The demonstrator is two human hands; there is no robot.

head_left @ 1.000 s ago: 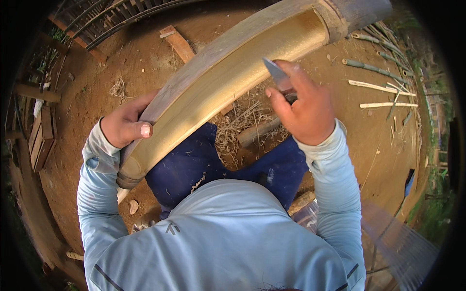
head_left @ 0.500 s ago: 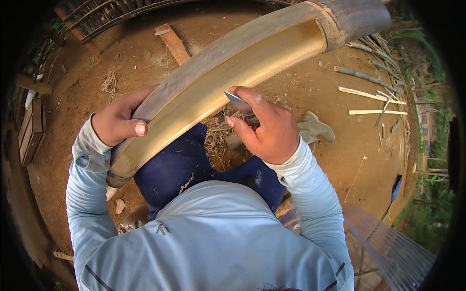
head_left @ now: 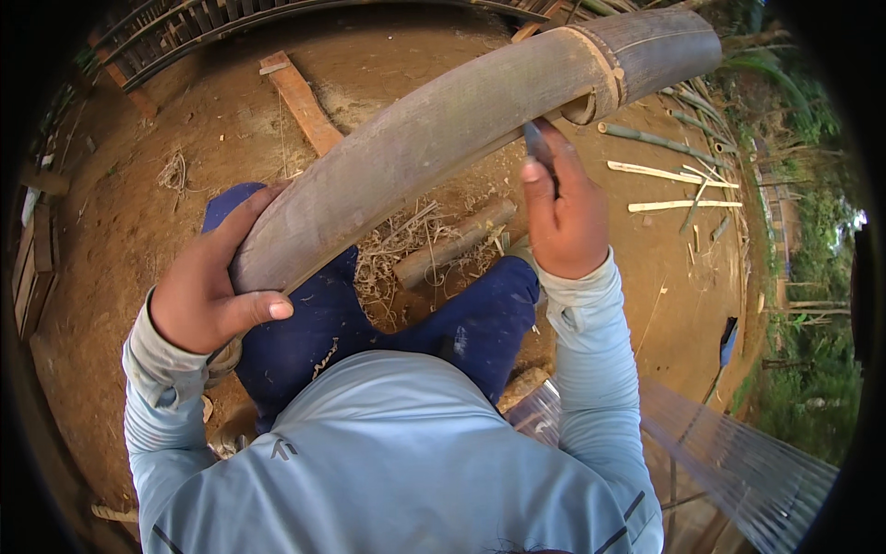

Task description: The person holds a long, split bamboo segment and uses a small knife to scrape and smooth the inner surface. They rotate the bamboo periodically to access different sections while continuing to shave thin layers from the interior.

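A thick bamboo section [head_left: 420, 129] slants across the front of me, rounded brown outer face turned up. It has a raised node ring near its far right end, and a cut-out edge shows just below that ring. My left hand [head_left: 214, 282] is closed around its lower left end, thumb on the near side. Close to the underside near the ring, my right hand [head_left: 570, 203] grips a knife [head_left: 534, 141]; the blade points up toward the bamboo and the handle is hidden in the fingers. Whether the blade touches the bamboo I cannot tell.
Between my legs lie curly shavings [head_left: 383, 249] and a short log piece [head_left: 457, 245]. A plank [head_left: 303, 103] rests on the dirt ahead. Bamboo poles [head_left: 655, 138] and pale split strips [head_left: 678, 205] lie to the right, with a clear corrugated sheet [head_left: 738, 462] at lower right.
The bamboo has been rolled, so its hollow, pale cut-out side has turned from view and the outer face is up. My right hand with the knife has moved right and farther away.
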